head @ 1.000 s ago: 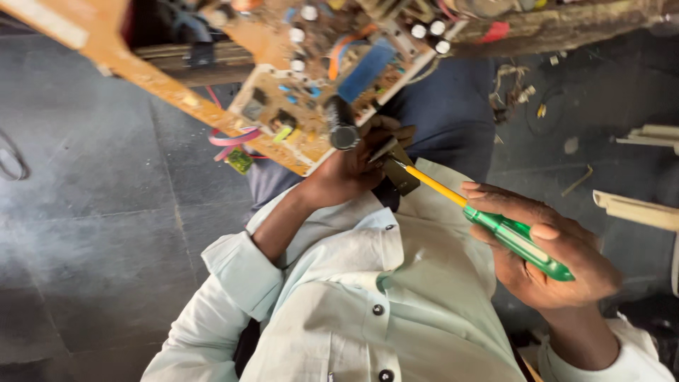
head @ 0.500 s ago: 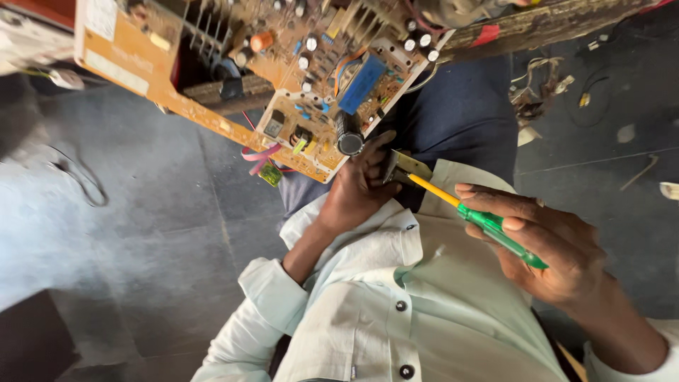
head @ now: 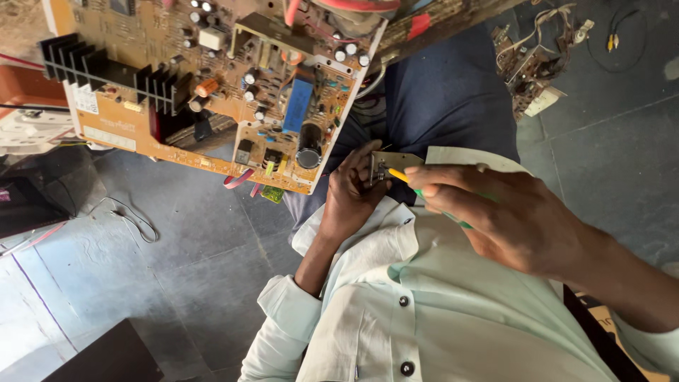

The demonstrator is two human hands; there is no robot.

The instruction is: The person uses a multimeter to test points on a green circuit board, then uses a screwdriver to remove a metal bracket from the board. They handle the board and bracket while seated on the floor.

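The left hand (head: 353,194) pinches a small metal bracket (head: 393,164) beside the circuit board (head: 212,92); the right hand (head: 509,216), just right, grips a screwdriver (head: 403,177) touching it.

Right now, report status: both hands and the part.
Left hand pinching small metal bracket. Right hand gripping green-handled yellow-shaft screwdriver, tip at bracket. Brown circuit board alongside, apart.

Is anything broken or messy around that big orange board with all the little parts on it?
Yes. A second bare brown circuit board lies loose on the grey floor at upper right with wires trailing off it. The big orange circuit board sits out of any casing. The left hand and right hand look normal.
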